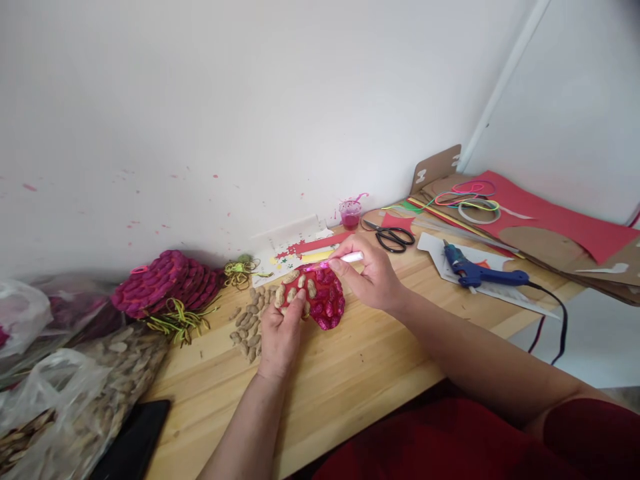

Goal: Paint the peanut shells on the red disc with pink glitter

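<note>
My left hand (283, 333) grips the near left side of a red disc covered in peanuts (327, 303), thumb on top. The peanuts on its right part are painted shiny magenta; those on the left are bare. My right hand (367, 273) pinches a paintbrush with a white handle (353, 257), its magenta tip over the disc's far edge. Loose unshelled peanuts (249, 327) lie on the table left of the disc. Beyond my right hand, a clear cup of magenta paint (350, 215) stands against the wall.
Painted discs (165, 283) are stacked at left, with yellow-green strings (180, 321) in front. Plastic bags of peanuts (100, 387) fill the left edge beside a black flat object (133, 437). At right lie black-handled scissors (395, 237), a corded blue glue gun (483, 272) and red sheets (550, 217).
</note>
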`<state>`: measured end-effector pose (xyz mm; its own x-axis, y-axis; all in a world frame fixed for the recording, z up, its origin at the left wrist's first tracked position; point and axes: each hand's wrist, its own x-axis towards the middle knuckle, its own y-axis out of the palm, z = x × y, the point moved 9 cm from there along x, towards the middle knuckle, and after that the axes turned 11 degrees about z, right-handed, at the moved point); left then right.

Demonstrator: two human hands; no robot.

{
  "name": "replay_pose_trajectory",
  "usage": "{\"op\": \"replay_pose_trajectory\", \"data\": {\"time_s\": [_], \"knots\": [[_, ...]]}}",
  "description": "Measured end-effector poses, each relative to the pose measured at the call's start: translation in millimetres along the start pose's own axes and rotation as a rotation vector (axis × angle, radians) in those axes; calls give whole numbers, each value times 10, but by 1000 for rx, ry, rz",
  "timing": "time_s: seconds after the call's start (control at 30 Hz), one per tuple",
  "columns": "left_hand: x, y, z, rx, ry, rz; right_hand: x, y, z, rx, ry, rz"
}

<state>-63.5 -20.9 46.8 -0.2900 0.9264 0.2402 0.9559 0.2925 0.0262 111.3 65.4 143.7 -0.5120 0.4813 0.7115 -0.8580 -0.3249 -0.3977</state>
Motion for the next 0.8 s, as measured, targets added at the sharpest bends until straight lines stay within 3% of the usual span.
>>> {"op": "replay_pose_trajectory", "data": {"time_s": [0.13, 0.3, 0.8], "knots": [[-4, -29, -36, 43, -8, -37, -5, -57, 14, -25, 0, -52], [-18, -29, -86, 132, 6, -50, 5, 20, 40, -6, -12, 12], [-11, -27, -55, 81, 8, -42, -6, 15, -12, 25, 22, 7]]}}
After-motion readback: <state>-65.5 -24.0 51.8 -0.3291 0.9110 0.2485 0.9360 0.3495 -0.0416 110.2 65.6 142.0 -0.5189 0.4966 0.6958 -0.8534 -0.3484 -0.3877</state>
